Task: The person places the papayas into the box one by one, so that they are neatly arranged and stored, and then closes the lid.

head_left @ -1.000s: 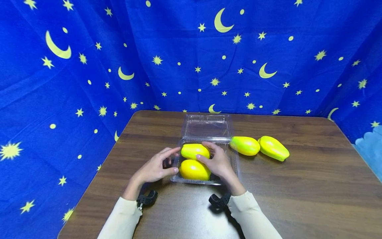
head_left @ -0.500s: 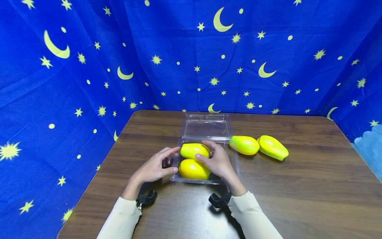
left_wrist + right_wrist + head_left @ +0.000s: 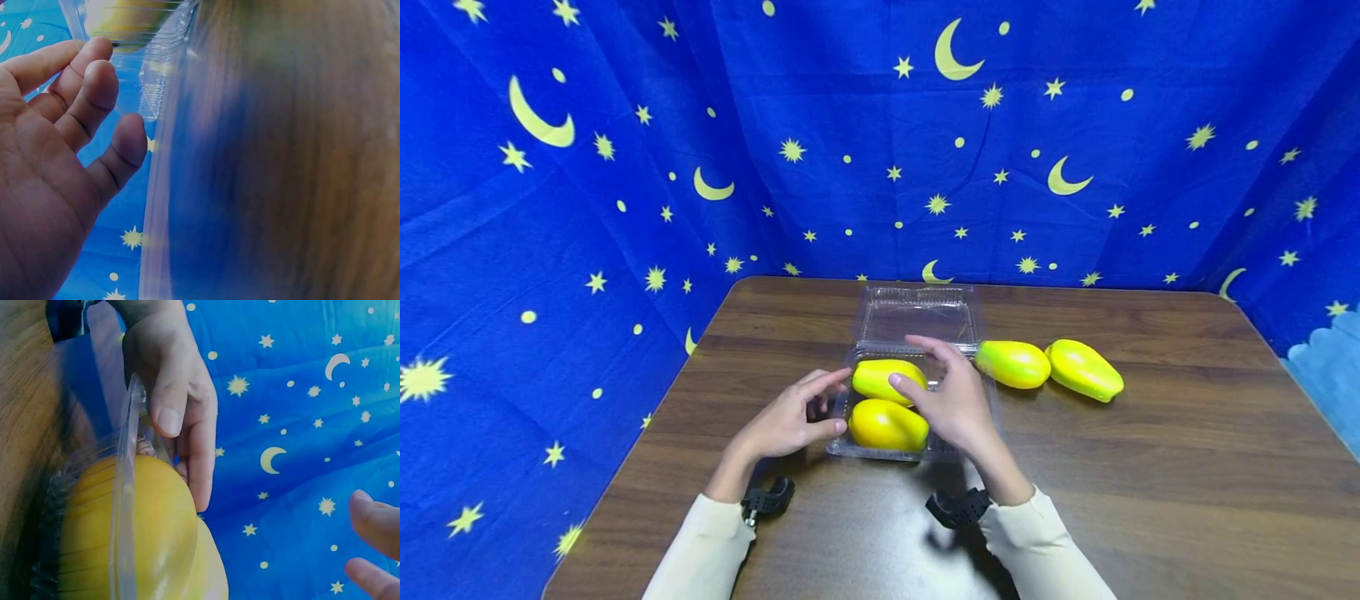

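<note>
While a glossy lemon-yellow fruit lies behind a plumper golden fruit inside a clear plastic container, the left hand is at its left edge, fingers relaxed; the right hand hovers above, fingers spread.

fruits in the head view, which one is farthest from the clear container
The rightmost fruit on the table: its neighbour lies between it and the clear container, and the other two fruits sit inside that container.
</note>
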`<state>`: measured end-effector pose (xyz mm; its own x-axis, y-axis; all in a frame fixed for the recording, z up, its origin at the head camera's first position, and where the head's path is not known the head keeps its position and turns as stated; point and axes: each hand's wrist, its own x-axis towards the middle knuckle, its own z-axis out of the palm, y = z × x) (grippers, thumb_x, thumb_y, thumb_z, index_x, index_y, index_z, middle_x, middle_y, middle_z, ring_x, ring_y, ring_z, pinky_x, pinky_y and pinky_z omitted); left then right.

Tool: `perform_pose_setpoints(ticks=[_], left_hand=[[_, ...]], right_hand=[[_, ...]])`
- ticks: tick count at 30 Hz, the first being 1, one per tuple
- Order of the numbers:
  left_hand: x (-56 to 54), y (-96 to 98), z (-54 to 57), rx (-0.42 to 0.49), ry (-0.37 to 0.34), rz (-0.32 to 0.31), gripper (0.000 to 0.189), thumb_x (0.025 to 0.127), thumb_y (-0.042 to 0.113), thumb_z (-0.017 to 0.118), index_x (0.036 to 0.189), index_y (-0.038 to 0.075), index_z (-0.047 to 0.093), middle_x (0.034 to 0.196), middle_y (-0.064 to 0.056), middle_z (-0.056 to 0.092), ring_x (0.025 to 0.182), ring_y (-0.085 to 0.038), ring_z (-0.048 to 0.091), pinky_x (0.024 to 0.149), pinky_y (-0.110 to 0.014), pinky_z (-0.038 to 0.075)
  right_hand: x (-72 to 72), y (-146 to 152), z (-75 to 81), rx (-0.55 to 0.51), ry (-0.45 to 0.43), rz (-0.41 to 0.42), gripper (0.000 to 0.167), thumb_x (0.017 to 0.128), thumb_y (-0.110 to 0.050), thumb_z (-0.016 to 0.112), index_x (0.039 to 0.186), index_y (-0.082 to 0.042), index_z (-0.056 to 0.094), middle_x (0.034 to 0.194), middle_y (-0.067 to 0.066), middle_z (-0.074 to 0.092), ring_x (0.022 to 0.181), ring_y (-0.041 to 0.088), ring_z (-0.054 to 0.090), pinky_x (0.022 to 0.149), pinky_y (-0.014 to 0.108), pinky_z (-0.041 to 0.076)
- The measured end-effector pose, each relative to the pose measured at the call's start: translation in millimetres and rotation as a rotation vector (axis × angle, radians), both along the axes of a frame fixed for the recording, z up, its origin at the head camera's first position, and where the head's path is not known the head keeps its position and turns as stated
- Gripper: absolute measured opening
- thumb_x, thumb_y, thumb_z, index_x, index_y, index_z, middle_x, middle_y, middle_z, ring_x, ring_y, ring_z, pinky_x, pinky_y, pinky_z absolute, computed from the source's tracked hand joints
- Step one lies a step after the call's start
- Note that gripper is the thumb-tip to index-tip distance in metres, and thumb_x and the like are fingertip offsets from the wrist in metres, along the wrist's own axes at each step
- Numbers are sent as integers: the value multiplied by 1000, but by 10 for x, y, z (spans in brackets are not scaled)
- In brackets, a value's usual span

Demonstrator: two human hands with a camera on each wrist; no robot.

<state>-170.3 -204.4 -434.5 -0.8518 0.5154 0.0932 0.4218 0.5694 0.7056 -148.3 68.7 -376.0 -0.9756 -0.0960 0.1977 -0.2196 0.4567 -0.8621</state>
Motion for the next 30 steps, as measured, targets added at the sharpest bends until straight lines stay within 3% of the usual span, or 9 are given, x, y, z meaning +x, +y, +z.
perform_pose_setpoints(ticks=[8, 19, 30], left_hand=[[-3, -1, -4, 2, -3, -4, 72, 91, 37, 73, 154, 25, 40, 134, 0, 60, 92, -17, 53, 74, -32, 46], [11, -3, 2, 15, -11, -6, 71, 91, 36, 74, 153, 23, 41, 134, -2, 60, 92, -19, 53, 74, -32, 47], [2, 3, -6, 10, 3, -12, 71, 91, 38, 73, 153, 22, 42, 132, -1, 61, 91, -18, 53, 73, -30, 46]], right_hand=[[0, 44, 44, -58, 34, -14, 50, 86, -27, 80, 134, -24, 63, 137, 3, 58, 127, 31, 55, 95, 50, 53], [-58, 233, 95, -127, 90, -18, 52, 86, -23, 81, 135, -21, 62, 138, 4, 57, 130, 26, 56, 100, 52, 49], [-110, 557, 86, -132, 64, -78, 51, 88, -26, 78, 136, -18, 61, 139, 7, 55, 130, 28, 54, 103, 55, 47]])
